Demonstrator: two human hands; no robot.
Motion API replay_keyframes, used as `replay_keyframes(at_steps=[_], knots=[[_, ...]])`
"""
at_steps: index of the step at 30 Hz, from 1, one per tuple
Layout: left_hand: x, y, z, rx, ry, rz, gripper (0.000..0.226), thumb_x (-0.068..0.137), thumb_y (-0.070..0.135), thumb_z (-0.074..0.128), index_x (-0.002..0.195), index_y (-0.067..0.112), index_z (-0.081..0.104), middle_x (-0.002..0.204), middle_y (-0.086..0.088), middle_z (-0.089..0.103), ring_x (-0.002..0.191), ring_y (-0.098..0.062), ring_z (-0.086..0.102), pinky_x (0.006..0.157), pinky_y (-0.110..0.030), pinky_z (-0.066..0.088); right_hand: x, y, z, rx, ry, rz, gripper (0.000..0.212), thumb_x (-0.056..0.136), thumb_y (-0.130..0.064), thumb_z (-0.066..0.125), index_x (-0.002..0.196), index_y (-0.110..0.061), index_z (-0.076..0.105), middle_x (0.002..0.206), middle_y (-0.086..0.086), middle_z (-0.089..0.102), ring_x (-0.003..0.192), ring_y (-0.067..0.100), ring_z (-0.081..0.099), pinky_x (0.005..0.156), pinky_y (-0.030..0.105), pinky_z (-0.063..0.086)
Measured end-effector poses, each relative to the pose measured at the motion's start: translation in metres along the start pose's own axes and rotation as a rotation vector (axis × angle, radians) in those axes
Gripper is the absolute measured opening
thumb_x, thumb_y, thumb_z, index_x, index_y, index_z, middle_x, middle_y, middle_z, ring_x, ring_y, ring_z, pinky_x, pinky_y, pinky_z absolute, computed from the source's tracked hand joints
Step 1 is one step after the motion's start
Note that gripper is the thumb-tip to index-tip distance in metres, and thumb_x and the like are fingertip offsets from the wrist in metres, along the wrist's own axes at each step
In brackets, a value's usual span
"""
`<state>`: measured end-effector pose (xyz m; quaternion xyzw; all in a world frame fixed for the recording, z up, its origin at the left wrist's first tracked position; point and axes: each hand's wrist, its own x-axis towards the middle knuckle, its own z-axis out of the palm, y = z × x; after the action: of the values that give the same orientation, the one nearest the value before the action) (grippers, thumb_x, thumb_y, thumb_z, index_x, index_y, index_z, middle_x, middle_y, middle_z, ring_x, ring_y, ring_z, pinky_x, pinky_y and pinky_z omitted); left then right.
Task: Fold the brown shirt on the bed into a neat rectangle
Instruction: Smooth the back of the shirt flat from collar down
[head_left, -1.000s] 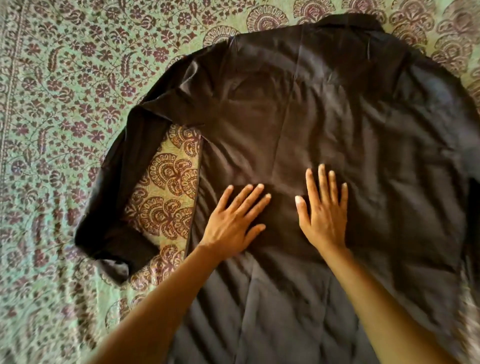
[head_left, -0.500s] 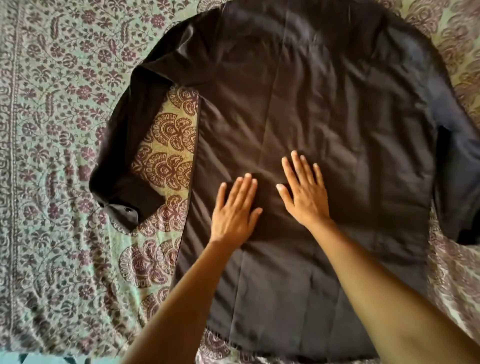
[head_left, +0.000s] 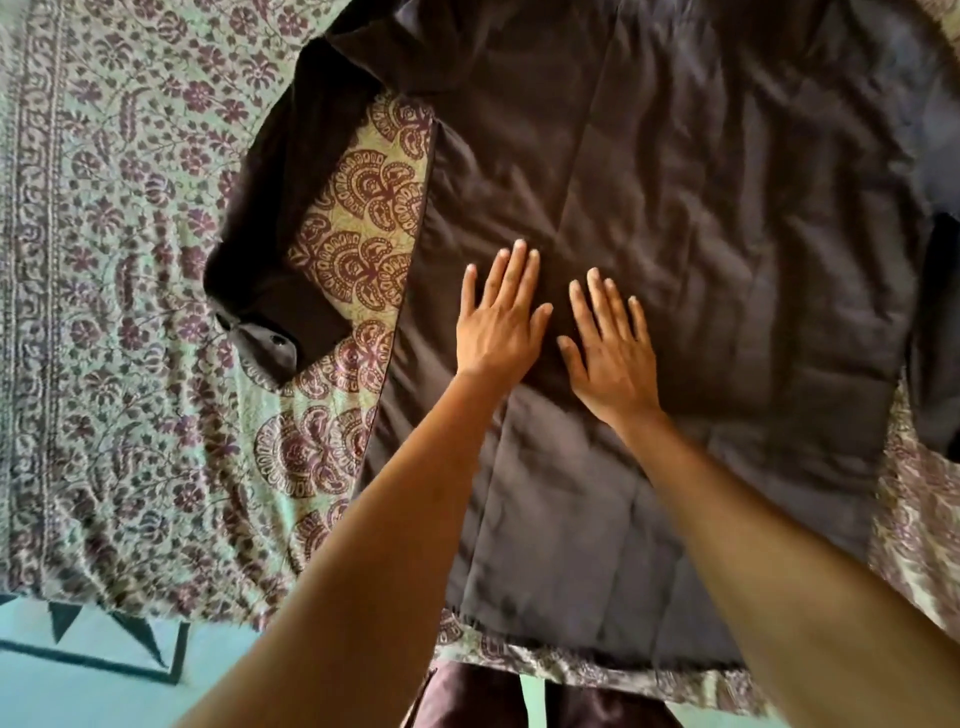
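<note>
The brown shirt (head_left: 701, 218) lies spread flat on the bed, back side up, its hem toward me and its collar out of view at the top. Its left sleeve (head_left: 270, 208) bends down along the left, with the cuff at the lower end. Part of the right sleeve (head_left: 937, 332) shows at the right edge. My left hand (head_left: 498, 322) and my right hand (head_left: 610, 348) lie flat side by side on the middle of the shirt, fingers straight and pointing away from me.
The bed is covered by a green bedspread with maroon floral print (head_left: 104, 312). Its near edge (head_left: 545, 667) runs just below the shirt's hem. A teal floor with a dark pattern (head_left: 93, 670) shows at lower left.
My hands have drawn closer together and slid toward me along the shirt's middle. The view has tilted down, so the collar has left the frame and the bed's edge and floor appear.
</note>
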<state>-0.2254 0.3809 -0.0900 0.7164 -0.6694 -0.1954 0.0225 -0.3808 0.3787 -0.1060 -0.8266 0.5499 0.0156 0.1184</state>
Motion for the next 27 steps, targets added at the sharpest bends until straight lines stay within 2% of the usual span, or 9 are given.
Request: replay_keyframes(at_steps=[4,6,8,12,14,19,23,25,27], knots=[[-0.008,-0.036,0.006,0.017,0.125,-0.329,0.060,0.097,0.043,0.020,0.149,0.014,0.012,0.158,-0.003,0.010,0.145,-0.017,0.009,0.116,-0.041,-0.001,-0.001,-0.003,0.001,-0.004,-0.011,0.004,0.060,0.094,-0.041,0.028,0.147,-0.014,0.021,0.154,0.012,0.019,0.142,0.026,0.021,0.113,0.042,0.011],[-0.039,-0.042,0.010,0.023,0.164,-0.430,0.061,0.096,0.043,0.019,0.149,0.013,0.014,0.157,-0.004,0.012,0.145,-0.017,0.009,0.116,-0.042,-0.001,-0.004,-0.005,-0.001,-0.012,-0.005,0.044,0.061,0.094,-0.041,0.028,0.147,-0.012,0.022,0.154,0.015,0.020,0.141,0.028,0.022,0.113,0.043,0.011],[-0.075,-0.033,0.017,0.023,0.174,-0.416,0.062,0.096,0.043,0.022,0.148,0.010,0.018,0.156,-0.008,0.017,0.144,-0.020,0.014,0.116,-0.044,0.001,-0.019,-0.008,-0.002,-0.006,-0.004,0.078,0.062,0.094,-0.041,0.029,0.147,-0.009,0.022,0.153,0.016,0.020,0.141,0.029,0.021,0.113,0.043,0.009],[-0.127,0.007,0.035,0.002,0.073,-0.188,0.063,0.093,0.043,0.031,0.144,0.006,0.028,0.152,-0.012,0.028,0.141,-0.023,0.026,0.114,-0.043,0.008,-0.079,-0.016,0.009,-0.016,-0.056,-0.006,0.064,0.093,-0.040,0.029,0.146,-0.006,0.019,0.153,0.015,0.019,0.142,0.025,0.016,0.114,0.043,0.011],[-0.141,0.005,0.042,0.008,0.036,-0.184,0.063,0.093,0.044,0.031,0.144,0.007,0.030,0.151,-0.011,0.030,0.140,-0.022,0.029,0.114,-0.042,0.011,-0.106,-0.012,0.013,-0.033,-0.080,-0.009,0.065,0.093,-0.041,0.029,0.146,-0.006,0.017,0.154,0.014,0.018,0.141,0.024,0.015,0.114,0.043,0.012],[-0.188,-0.046,0.048,0.012,0.051,-0.565,0.067,0.093,0.049,0.020,0.149,0.012,0.013,0.156,-0.007,0.017,0.144,-0.020,0.015,0.116,-0.041,0.004,-0.119,-0.005,0.016,-0.047,-0.077,-0.022,0.066,0.093,-0.041,0.029,0.146,-0.004,0.018,0.153,0.015,0.018,0.141,0.026,0.014,0.115,0.041,0.007],[-0.218,-0.044,0.044,-0.067,0.137,-0.849,0.068,0.094,0.049,0.011,0.149,0.010,0.008,0.157,-0.009,0.010,0.145,-0.021,0.009,0.117,-0.049,0.007,-0.118,-0.006,0.016,-0.006,-0.078,-0.024,0.065,0.093,-0.040,0.030,0.146,-0.004,0.018,0.153,0.017,0.020,0.141,0.027,0.017,0.114,0.042,0.010],[-0.209,-0.023,0.040,-0.083,0.188,-0.817,0.067,0.095,0.048,0.013,0.148,0.007,0.011,0.157,-0.011,0.013,0.145,-0.023,0.011,0.117,-0.050,0.007,-0.119,-0.004,0.015,0.013,-0.068,-0.035,0.064,0.093,-0.039,0.031,0.145,-0.003,0.019,0.153,0.017,0.021,0.141,0.028,0.020,0.114,0.041,0.011],[-0.189,0.011,0.038,-0.074,0.178,-0.631,0.065,0.095,0.045,0.018,0.148,0.008,0.015,0.156,-0.011,0.016,0.144,-0.022,0.013,0.117,-0.045,0.002,-0.122,0.006,0.011,0.036,-0.056,0.016,0.064,0.093,-0.039,0.030,0.145,-0.003,0.021,0.153,0.017,0.020,0.141,0.029,0.022,0.113,0.040,0.010]])
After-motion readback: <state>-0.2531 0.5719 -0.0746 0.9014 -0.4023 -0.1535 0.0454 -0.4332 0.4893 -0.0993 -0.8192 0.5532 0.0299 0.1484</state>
